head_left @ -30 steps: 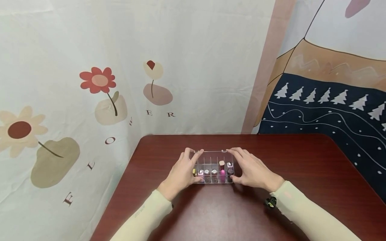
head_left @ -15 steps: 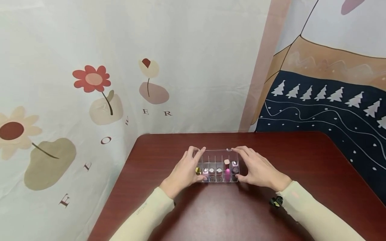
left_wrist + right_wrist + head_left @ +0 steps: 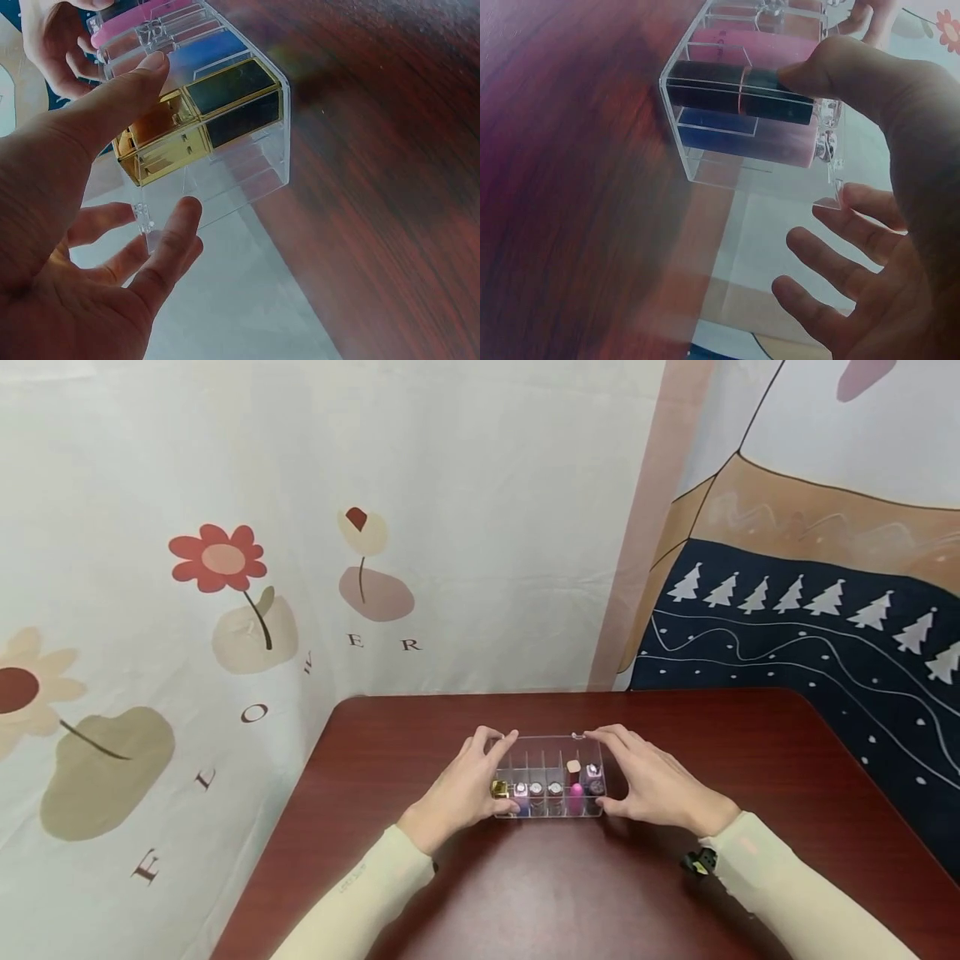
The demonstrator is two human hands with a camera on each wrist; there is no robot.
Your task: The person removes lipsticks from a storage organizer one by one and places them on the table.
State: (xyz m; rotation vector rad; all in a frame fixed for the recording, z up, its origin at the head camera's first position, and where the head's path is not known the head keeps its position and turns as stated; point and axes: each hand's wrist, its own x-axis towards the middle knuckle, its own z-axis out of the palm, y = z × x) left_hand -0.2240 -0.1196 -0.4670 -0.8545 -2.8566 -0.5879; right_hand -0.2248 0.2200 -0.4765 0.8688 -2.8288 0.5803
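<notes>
A clear plastic lipstick organizer (image 3: 533,762), divided into small compartments, stands on the dark red table with several lipsticks in it. My left hand (image 3: 459,787) grips its left end, thumb on the near side and fingers at the far side. At the right end, my right hand (image 3: 660,781) holds it in the same way. A gold and black lipstick (image 3: 234,103) lies behind the clear wall near the left thumb. Close to the right thumb are a black lipstick (image 3: 705,86), a pink tube (image 3: 754,46) and a blue and pink tube (image 3: 742,139).
The table (image 3: 525,893) has a glossy wood-grain top with rounded far corners. Behind it hangs a white cloth (image 3: 480,527) printed with flowers and letters. A dark blue cloth (image 3: 795,635) with white trees hangs along the right.
Both hands have slid the organizer a little to the right across the table, keeping their hold on its ends. The head view has turned slightly to the right.
</notes>
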